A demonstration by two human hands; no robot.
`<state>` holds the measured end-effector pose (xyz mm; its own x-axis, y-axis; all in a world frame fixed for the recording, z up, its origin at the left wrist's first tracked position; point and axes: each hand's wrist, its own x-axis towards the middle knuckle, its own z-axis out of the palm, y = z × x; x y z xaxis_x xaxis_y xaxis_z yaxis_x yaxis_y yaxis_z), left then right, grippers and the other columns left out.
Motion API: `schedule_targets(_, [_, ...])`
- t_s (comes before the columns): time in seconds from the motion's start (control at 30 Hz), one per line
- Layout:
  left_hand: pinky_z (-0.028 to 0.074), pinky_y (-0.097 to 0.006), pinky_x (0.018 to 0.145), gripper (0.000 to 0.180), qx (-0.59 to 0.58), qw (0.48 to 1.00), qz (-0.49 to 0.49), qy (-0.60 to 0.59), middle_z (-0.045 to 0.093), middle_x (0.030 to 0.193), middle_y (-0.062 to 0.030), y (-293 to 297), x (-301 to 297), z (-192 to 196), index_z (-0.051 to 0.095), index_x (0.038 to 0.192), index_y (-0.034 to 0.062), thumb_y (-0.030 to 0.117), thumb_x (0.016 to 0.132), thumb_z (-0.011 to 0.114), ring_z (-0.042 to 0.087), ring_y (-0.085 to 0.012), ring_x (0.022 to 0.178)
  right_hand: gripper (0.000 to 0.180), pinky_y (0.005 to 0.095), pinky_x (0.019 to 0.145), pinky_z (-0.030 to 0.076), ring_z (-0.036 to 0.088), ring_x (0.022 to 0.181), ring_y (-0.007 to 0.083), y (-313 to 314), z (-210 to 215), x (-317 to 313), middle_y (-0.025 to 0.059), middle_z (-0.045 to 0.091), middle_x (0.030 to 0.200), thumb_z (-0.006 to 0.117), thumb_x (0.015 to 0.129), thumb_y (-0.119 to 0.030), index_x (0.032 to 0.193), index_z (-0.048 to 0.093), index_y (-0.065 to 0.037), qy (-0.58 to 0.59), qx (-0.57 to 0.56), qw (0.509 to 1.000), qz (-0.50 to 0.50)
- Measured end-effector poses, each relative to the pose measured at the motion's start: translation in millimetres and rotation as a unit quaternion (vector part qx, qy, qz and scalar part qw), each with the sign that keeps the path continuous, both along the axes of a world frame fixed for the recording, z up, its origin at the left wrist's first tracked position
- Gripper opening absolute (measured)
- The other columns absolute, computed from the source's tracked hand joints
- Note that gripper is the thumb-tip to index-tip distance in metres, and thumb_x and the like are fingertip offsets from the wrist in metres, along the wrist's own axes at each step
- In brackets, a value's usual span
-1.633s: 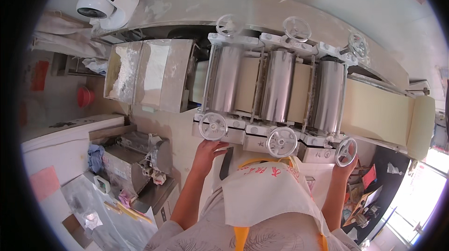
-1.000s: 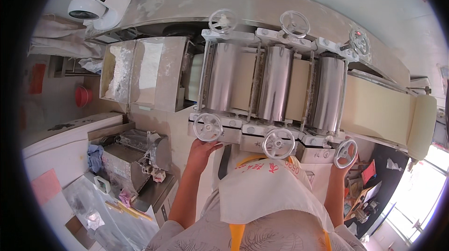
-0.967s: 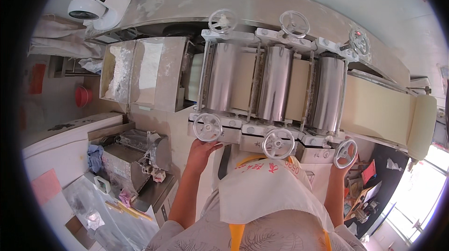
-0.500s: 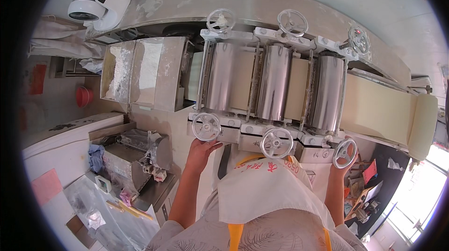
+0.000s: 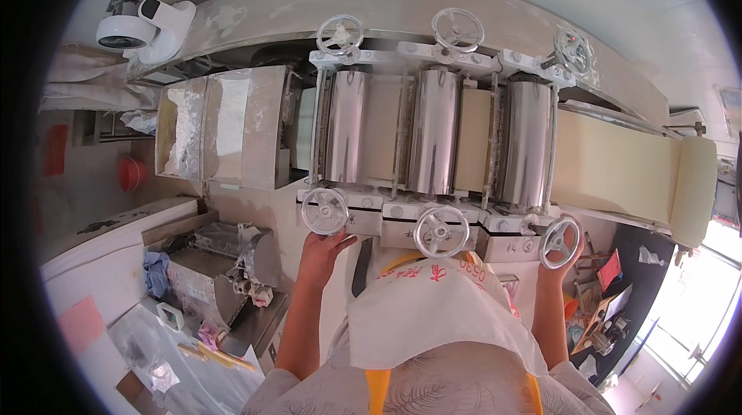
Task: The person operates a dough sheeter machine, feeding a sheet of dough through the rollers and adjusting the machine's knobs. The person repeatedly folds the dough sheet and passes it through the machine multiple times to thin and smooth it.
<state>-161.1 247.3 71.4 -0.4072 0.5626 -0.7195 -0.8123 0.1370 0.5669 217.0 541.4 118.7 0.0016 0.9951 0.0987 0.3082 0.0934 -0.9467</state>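
A dough-sheeting machine spans the view with three shiny rollers and pale dough running through them. My left hand is at the lower rim of the near left handwheel, fingers up against the rim, thumb stretched out to the right. My right hand grips the near right handwheel, its fingers curled around the right side of the rim. Between them, the middle handwheel stands untouched. On the far right, the dough sheet winds onto a thick roll.
Flour lies in a metal trough at the machine's left end. A white fan stands at the far left corner. A smaller metal machine sits to my left, and a red bucket behind it. Three more handwheels line the far side.
The whole view has shifted, so the machine appears slightly further left. My right hand's fingers show more, higher on the rim of the right handwheel. My left hand stays at its wheel.
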Motion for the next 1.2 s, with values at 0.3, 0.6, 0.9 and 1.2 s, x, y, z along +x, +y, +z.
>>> schedule_targets(0.3, [0.051, -0.051, 0.108, 0.036, 0.011, 0.999, -0.027, 0.014, 0.066, 0.122, -0.0071, -8, -1, -9, 0.055, 0.134, 0.0040, 0.017, 0.103, 0.065, 0.065, -0.0258, 0.119, 0.040, 0.0325, 0.081, 0.053, 0.063, 0.090, 0.0172, 0, 0, 1, 0.0076, 0.064, 0.100, 0.042, 0.106, -0.034, 0.111, 0.062, 0.001, 0.075, -0.080, 0.994, -0.015])
schedule_targets(0.6, [0.052, -0.050, 0.108, 0.036, 0.014, 1.000, -0.024, 0.013, 0.065, 0.126, -0.0091, -9, 0, -10, 0.054, 0.135, 0.0022, 0.017, 0.104, 0.064, 0.065, -0.0273, 0.120, 0.045, 0.0342, 0.084, 0.052, 0.063, 0.093, 0.0181, -2, 1, -5, 0.0081, 0.064, 0.101, 0.036, 0.108, -0.039, 0.115, 0.060, -0.001, 0.155, -0.106, 0.981, -0.050])
schedule_targets(0.9, [0.052, -0.050, 0.108, 0.037, 0.016, 0.999, -0.034, 0.022, 0.066, 0.125, -0.0087, -8, 0, -9, 0.054, 0.135, 0.0026, 0.020, 0.104, 0.065, 0.065, -0.0262, 0.118, 0.046, 0.0354, 0.091, 0.051, 0.062, 0.101, 0.0179, -1, -13, 9, 0.0081, 0.063, 0.108, 0.043, 0.106, -0.041, 0.118, 0.061, -0.001, 0.161, -0.082, 0.983, -0.032])
schedule_targets(1.2, [0.052, -0.048, 0.107, 0.033, 0.022, 0.999, -0.032, 0.024, 0.066, 0.123, -0.0076, -8, 2, -9, 0.057, 0.131, 0.0030, 0.022, 0.105, 0.064, 0.065, -0.0248, 0.117, 0.051, 0.0359, 0.091, 0.051, 0.061, 0.103, 0.0202, -2, -16, 12, 0.0090, 0.063, 0.112, 0.045, 0.104, -0.047, 0.119, 0.059, -0.001, 0.194, -0.108, 0.973, -0.061])
